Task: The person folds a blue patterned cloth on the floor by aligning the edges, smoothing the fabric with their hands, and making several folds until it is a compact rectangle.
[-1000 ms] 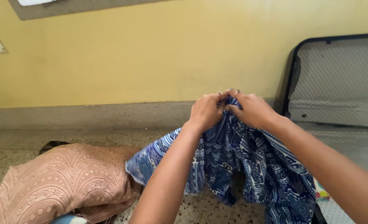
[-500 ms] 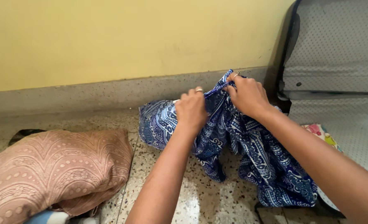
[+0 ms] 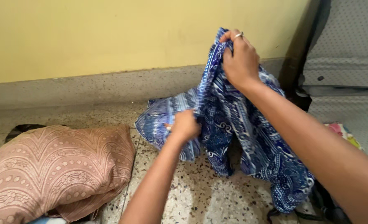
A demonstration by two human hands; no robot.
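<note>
1. Behind the blue patterned cloth (image 3: 250, 137): yellow wall (image 3: 109, 33), and a grey open suitcase (image 3: 345, 54) to the cloth's right.
2. Left of the cloth: pinkish-brown patterned bundle (image 3: 55, 170) on the speckled floor (image 3: 208, 199).
3. The cloth itself: now pulled up higher than half a second ago, lower folds trailing to the floor.
4. Right hand (image 3: 240, 60) (ring on one finger): raised, clamped on the cloth's top edge.
5. Left hand (image 3: 184, 124): dropped lower, fist closed on a lower fold, so the hands are now apart, spreading the fabric.

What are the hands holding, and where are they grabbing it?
Both hold the blue patterned cloth: the right hand grips its bunched top edge, lifted high; the left hand grips a fold lower down.
</note>
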